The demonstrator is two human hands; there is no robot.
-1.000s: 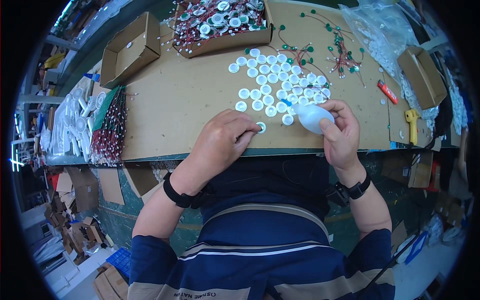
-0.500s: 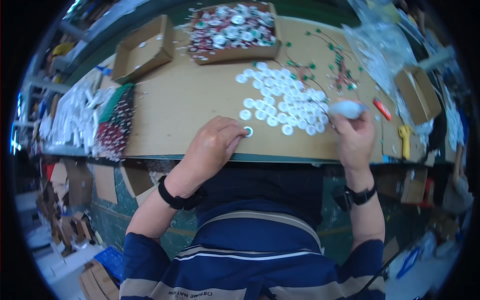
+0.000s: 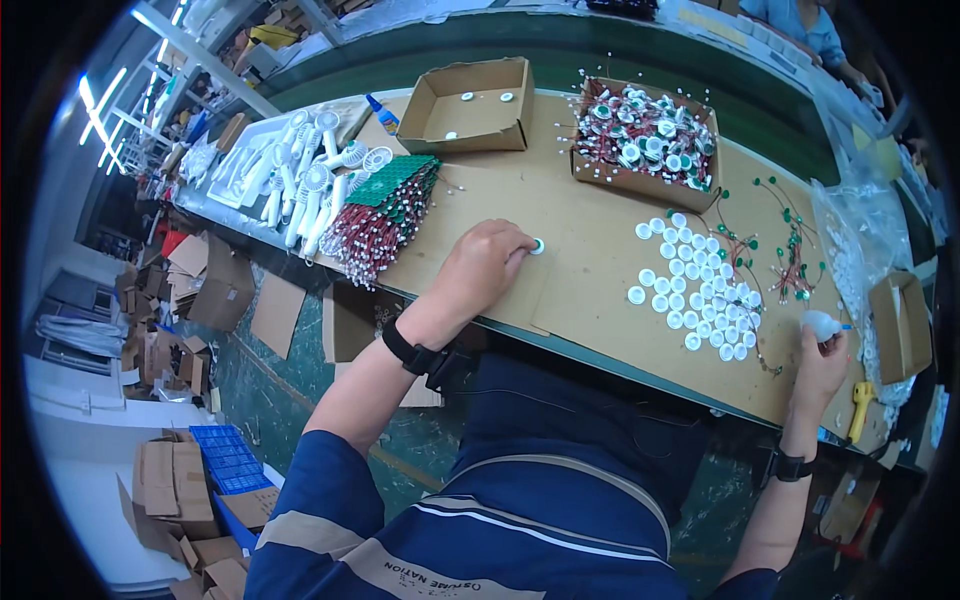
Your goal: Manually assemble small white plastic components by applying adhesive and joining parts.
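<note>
Between the fingertips of my left hand (image 3: 482, 268) is a small white disc (image 3: 539, 246) with some green on it. The hand is low over the cardboard-covered table, left of a loose cluster of white round discs (image 3: 690, 285). Right of that cluster, my right hand (image 3: 822, 368) is closed around a small white squeeze bottle (image 3: 820, 324) with a blue tip pointing right. Its lower part is hidden by the fingers. Beyond my left hand stands a shallow cardboard box (image 3: 465, 140) with a few discs inside.
A cardboard box (image 3: 645, 188) heaped with wired discs stands at the back. Green circuit boards (image 3: 385, 195) with red wires and white handheld fans (image 3: 305, 185) lie left. Wired green parts (image 3: 795, 245), a yellow tool (image 3: 860, 410) and another box (image 3: 900, 325) are right. Another person (image 3: 800, 30) sits far right.
My view has swung left. My left hand has carried the disc away from the cluster, toward the shallow box. My right hand, still holding the bottle, is a little farther from the cluster.
</note>
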